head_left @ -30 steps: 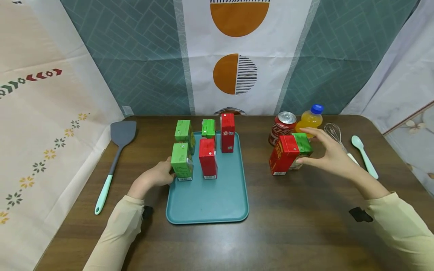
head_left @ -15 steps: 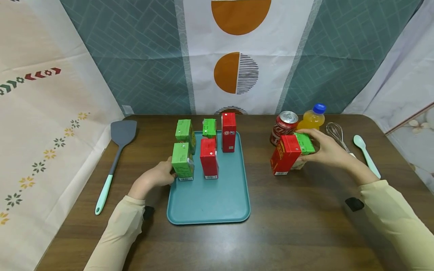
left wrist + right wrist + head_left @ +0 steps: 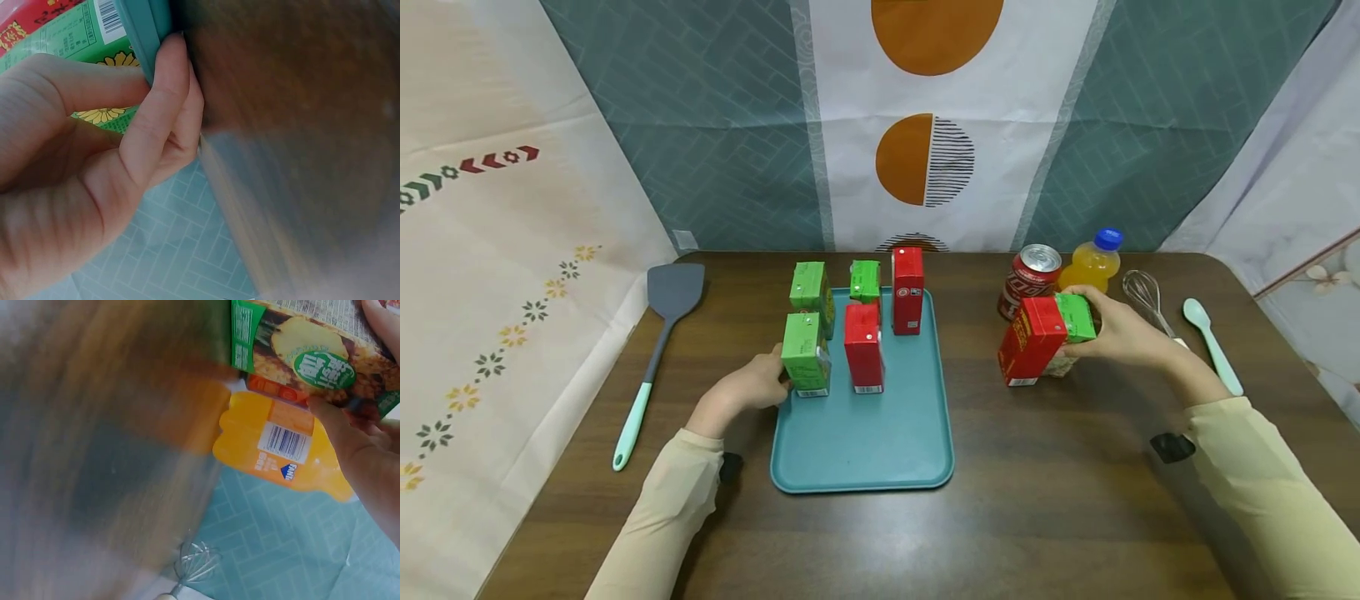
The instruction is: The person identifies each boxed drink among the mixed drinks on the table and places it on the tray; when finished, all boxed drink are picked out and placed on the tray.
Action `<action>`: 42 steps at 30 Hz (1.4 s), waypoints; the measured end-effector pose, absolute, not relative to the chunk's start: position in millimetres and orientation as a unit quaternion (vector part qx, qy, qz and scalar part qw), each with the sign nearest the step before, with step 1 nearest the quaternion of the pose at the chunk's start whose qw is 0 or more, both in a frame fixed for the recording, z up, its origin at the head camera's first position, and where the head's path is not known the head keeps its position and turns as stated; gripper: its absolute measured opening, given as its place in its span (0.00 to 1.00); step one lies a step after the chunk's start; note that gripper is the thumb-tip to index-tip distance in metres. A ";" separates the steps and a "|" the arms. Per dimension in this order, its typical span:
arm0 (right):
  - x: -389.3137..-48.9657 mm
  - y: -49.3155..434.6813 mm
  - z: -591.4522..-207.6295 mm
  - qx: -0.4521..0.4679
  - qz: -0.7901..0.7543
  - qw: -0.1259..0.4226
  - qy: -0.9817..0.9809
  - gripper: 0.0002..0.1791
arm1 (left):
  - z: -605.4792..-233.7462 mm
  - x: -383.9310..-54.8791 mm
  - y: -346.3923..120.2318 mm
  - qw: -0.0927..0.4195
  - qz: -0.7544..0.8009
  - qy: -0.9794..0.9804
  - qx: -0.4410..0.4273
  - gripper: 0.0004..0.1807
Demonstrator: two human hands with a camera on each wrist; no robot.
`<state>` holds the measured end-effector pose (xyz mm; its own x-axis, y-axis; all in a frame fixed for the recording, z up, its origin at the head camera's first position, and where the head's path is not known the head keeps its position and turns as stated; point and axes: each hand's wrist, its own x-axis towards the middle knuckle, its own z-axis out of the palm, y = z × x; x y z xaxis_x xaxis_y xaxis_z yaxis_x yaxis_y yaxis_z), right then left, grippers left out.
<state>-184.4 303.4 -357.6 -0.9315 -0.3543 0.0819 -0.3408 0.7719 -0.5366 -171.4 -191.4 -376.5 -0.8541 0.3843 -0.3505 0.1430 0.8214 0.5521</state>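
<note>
At the left edge of the teal tray (image 3: pixel 865 454), my left hand (image 3: pixel 748 383) pinches the rim (image 3: pixel 140 31) between thumb and fingers, as the left wrist view shows. Close by it on the tray stands a green juice carton (image 3: pixel 805 354). My right hand (image 3: pixel 1123 333) holds a green-topped juice carton (image 3: pixel 1077 318), thumb on the near side and fingers on the far side. Its pictured side panel (image 3: pixel 306 347) shows in the right wrist view. A red carton (image 3: pixel 1032 340) stands upright just left of the held one, overlapping it in the head view.
Also on the tray are a red carton (image 3: pixel 864 350), a taller red one (image 3: pixel 907 292) and two green ones. Behind my right hand stand a soda can (image 3: pixel 1028 279) and an orange drink bottle (image 3: pixel 1092 262). A whisk (image 3: pixel 1142 292), spoon (image 3: pixel 1213 346) and spatula (image 3: pixel 662 333) lie around.
My right hand has moved left and closed its fingers and thumb around the green-topped carton. The left hand stays at the tray rim, and the cartons keep their places.
</note>
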 end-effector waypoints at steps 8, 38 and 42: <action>-166.0 308.2 -366.3 -0.128 -0.323 -0.031 0.937 0.44 | -381.5 -177.0 -186.9 0.233 0.244 0.930 0.144 0.26; -82.4 284.8 -279.1 -0.182 -0.379 -0.207 0.883 0.55 | -381.3 -173.9 -193.7 0.224 0.249 0.931 0.144 0.29; -85.6 272.8 -275.1 -0.212 -0.405 -0.200 0.866 0.56 | -381.4 -174.5 -193.3 0.226 0.251 0.931 0.141 0.30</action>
